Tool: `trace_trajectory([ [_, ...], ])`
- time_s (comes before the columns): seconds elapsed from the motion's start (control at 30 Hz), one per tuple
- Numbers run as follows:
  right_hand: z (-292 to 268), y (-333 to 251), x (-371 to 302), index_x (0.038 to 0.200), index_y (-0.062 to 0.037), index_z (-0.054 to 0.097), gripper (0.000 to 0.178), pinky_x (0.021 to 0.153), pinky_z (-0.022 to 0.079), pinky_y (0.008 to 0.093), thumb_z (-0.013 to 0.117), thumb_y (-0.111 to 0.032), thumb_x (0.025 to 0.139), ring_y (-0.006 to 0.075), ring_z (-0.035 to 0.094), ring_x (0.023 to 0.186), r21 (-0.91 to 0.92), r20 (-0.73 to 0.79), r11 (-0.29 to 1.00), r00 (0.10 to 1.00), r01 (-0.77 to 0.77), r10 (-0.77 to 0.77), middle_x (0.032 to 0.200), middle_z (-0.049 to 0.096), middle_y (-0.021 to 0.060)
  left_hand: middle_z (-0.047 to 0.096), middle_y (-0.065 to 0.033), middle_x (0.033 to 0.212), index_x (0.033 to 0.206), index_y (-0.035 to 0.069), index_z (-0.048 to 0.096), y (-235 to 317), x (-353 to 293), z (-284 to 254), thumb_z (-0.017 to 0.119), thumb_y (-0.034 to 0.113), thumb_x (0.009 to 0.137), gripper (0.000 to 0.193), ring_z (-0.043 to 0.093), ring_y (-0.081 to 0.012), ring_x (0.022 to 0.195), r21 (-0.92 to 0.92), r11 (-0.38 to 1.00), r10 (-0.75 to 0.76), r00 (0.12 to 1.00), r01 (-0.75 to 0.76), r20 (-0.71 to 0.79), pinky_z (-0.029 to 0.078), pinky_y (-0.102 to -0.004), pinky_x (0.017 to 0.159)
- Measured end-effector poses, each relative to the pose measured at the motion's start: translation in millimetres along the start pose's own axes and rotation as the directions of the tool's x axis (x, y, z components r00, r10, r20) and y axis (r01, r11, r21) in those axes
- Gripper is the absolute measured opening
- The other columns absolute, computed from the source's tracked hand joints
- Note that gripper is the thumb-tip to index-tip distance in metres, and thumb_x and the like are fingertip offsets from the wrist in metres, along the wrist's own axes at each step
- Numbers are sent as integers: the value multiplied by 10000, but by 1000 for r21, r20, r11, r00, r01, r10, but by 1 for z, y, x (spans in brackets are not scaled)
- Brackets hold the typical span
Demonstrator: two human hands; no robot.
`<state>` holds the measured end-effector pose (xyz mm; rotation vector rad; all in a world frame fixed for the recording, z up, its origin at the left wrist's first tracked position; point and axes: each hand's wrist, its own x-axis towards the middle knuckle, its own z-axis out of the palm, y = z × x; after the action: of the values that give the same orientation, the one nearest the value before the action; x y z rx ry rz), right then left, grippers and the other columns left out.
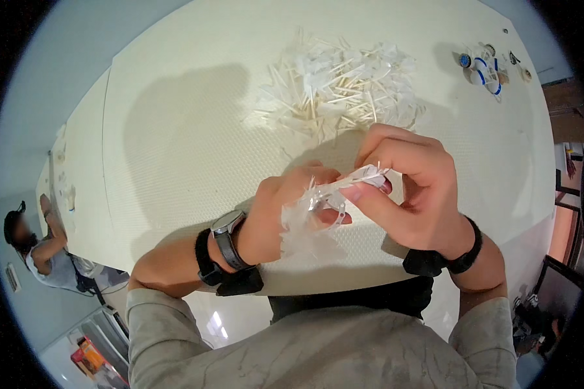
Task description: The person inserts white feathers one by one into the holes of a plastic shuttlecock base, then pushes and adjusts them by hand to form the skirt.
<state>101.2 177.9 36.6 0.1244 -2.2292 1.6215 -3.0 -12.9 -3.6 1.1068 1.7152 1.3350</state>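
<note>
Right hand: Your right hand (422,185) is bent inward over the near part of the table (175,168), thumb pressed on the crumpled plastic (313,236) and index finger curled round behind it in a closed pinch.
Left hand: Your left hand (272,207) reaches in with the fingers half curled against the back of the same plastic; you cannot tell how tightly they grip.
Plastic: It is between your two hands, above the table, bunched at your right thumb and hanging loose in front of your left fingers.
Hard to see: Your left thumb and right index fingertip are covered; whether the plastic has anything inside is unclear.
Pile: Beyond your hands lie thin pale sticks (353,97) mixed with clear wrappers (318,71); you cannot make out which wrappers contain sticks.
Far right: A round blue piece (465,60) sits in a small cluster, too small to make out fully.
</note>
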Motion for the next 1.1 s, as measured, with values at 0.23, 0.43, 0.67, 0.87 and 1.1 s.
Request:
trace_trajectory([
  [0.23, -3, -6, 0, 796, 36, 608, 114, 528, 358, 261, 718, 24, 767, 143, 494, 605, -195, -23, 979, 998, 57, -63, 787, 593, 101, 671, -111, 943, 1118, 33, 603, -16, 2, 4, 762, 141, 829, 348, 707, -255, 787, -28, 987, 159, 985, -161, -63, 547, -305, 671],
  [0.43, -3, -12, 3, 824, 9, 639, 101, 483, 360, 256, 723, 24, 769, 145, 513, 565, -252, -37, 966, 997, 60, -72, 754, 616, 93, 677, -76, 899, 1049, 46, 610, -13, 1, 6, 789, 113, 797, 317, 700, -248, 746, -60, 985, 155, 984, -160, -85, 541, -308, 647],
  [0.67, -4, -14, 2, 798, -5, 668, 119, 485, 408, 279, 775, -5, 746, 206, 575, 534, -353, 6, 931, 996, 89, -93, 679, 623, 97, 702, -90, 928, 1074, 48, 601, -6, 0, 6, 810, 122, 783, 366, 727, -231, 789, 39, 992, 120, 989, -117, -90, 557, -291, 671],
  [0.87, -5, -16, 2, 792, -6, 682, 123, 488, 420, 285, 785, -8, 725, 219, 580, 535, -408, 24, 907, 995, 102, -101, 677, 622, 101, 705, -86, 888, 1099, 51, 598, -5, 2, 3, 808, 149, 800, 378, 727, -231, 781, 109, 987, 123, 991, -116, -59, 556, -291, 671],
  [1.1, -5, -14, 1, 791, -11, 688, 135, 492, 435, 302, 792, -13, 704, 238, 590, 542, -438, 42, 889, 991, 133, -127, 688, 635, 103, 722, -83, 912, 1124, 58, 576, -13, 0, 5, 806, 167, 809, 404, 730, -240, 795, 8, 990, 139, 989, -139, -45, 555, -292, 674],
])
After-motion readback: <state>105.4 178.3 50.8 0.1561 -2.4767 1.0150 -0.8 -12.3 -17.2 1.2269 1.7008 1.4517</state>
